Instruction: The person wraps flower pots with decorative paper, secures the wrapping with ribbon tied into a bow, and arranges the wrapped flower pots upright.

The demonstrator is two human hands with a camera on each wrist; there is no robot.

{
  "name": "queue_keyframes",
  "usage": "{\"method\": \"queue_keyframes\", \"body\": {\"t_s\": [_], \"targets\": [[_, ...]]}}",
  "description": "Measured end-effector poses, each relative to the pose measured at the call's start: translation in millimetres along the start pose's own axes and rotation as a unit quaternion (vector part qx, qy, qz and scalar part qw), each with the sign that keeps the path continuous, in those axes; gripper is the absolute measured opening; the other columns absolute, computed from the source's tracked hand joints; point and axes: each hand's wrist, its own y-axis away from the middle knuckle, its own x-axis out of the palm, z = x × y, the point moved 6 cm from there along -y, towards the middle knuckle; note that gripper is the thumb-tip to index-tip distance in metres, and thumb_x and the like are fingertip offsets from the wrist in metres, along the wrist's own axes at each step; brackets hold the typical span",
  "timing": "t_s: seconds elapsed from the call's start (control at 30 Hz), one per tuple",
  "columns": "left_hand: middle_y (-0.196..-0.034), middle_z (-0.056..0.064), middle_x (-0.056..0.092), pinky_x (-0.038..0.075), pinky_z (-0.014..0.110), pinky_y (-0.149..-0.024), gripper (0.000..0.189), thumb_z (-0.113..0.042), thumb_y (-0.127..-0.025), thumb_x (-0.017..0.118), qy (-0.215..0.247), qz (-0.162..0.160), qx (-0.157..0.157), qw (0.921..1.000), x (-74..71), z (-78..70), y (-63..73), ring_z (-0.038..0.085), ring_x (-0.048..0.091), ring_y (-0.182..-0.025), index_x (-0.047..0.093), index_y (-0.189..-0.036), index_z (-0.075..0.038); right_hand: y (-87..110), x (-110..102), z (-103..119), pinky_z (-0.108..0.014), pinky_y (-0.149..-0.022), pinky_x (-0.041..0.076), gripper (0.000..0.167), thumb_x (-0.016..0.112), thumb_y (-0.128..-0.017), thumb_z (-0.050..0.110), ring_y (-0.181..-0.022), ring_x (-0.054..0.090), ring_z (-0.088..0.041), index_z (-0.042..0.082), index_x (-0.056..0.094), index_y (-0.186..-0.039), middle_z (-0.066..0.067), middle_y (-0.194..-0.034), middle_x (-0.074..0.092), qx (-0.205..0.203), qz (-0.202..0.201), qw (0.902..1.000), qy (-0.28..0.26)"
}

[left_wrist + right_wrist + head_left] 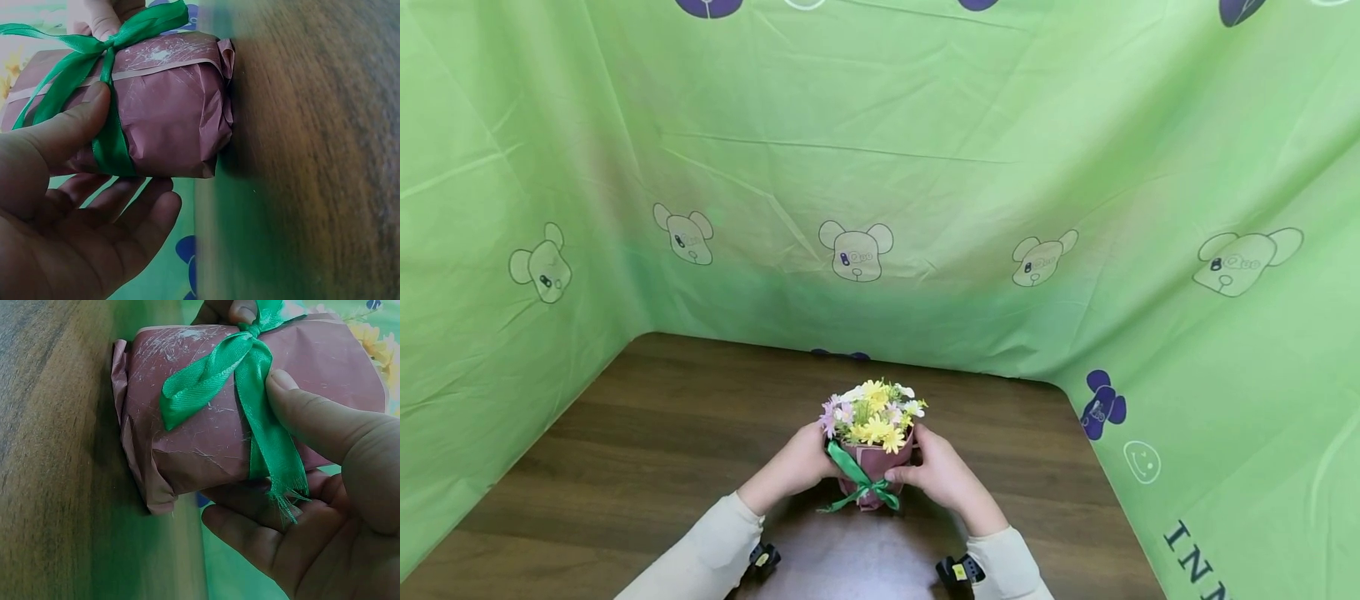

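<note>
A small flower pot [887, 460] wrapped in dusty-pink paper stands upright on the table, filled with yellow, white and lilac daisy-like flowers [872, 412]. Round its wrapper runs a green ribbon [844, 460], tied in a bow at the front. My left hand [805, 462] grips the pot from the left; in the left wrist view its thumb presses by the ribbon and the fingers pass beneath the wrapper's side. From the right, my right hand [946, 477] holds the same pot, its thumb [312, 409] on the paper beside the ribbon. The pot's far side is hidden.
The brown wood-grain table [700, 400] spreads around the pot. Green cloth [880, 183] printed with bear heads hangs along the back and both sides. Black devices [958, 572] sit on both wrists, by the pale sleeves [703, 546].
</note>
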Motion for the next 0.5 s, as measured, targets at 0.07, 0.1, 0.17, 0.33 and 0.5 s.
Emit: {"method": "queue_keyframes", "body": {"t_s": [0.07,0.1,0.17,0.33,0.5], "targets": [[-0.117,0.008,0.072,0.054,0.043,-0.096,0.067,-0.022,-0.068,0.093,-0.001,0.003,0.002,1.0,0.9,1.0,-0.6,0.019,0.065,-0.106,0.066,-0.127,-0.007,-0.3,0.0,0.1,-0.048,-0.096,0.055,0.07,0.087,-0.081,0.025,-0.113,0.067,-0.031,0.001,0.052,-0.138,-0.016,-0.126,0.067,0.002,0.0,1.0,0.0],[-0.116,0.007,0.072,0.054,0.042,-0.095,0.064,-0.021,-0.069,0.093,-0.003,0.005,0.003,1.0,1.5,1.2,-0.6,0.018,0.065,-0.105,0.067,-0.125,-0.007,-0.3,0.2,-0.2,-0.048,-0.096,0.055,0.07,0.087,-0.082,0.024,-0.113,0.067,-0.032,0.001,0.052,-0.137,-0.016,-0.126,0.067,0.002,0.0,1.0,0.0],[-0.112,0.006,0.073,0.055,0.04,-0.093,0.058,-0.021,-0.07,0.092,-0.004,0.008,0.004,1.0,2.7,1.7,-0.3,0.016,0.065,-0.101,0.068,-0.121,-0.007,-0.2,0.9,-1.2,-0.049,-0.097,0.054,0.068,0.087,-0.082,0.025,-0.114,0.067,-0.032,0.001,0.053,-0.136,-0.016,-0.126,0.067,0.003,0.0,1.0,0.001],[-0.101,0.001,0.073,0.055,0.034,-0.087,0.047,-0.017,-0.071,0.091,0.003,0.012,0.002,0.9999,4.3,1.1,1.3,0.012,0.064,-0.092,0.07,-0.112,-0.009,0.7,2.0,-4.2,-0.047,-0.097,0.053,0.064,0.087,-0.082,0.026,-0.113,0.067,-0.029,0.003,0.055,-0.132,-0.012,-0.122,0.069,0.006,-0.003,1.0,-0.001],[-0.103,0.002,0.073,0.055,0.035,-0.086,0.049,-0.017,-0.071,0.091,-0.011,0.011,0.007,0.9999,4.5,-1.3,2.3,0.012,0.064,-0.093,0.069,-0.114,-0.009,0.8,2.5,-3.8,-0.047,-0.096,0.054,0.059,0.088,-0.081,0.024,-0.109,0.067,-0.025,0.003,0.057,-0.128,-0.009,-0.116,0.07,0.005,-0.003,1.0,0.001]]}}
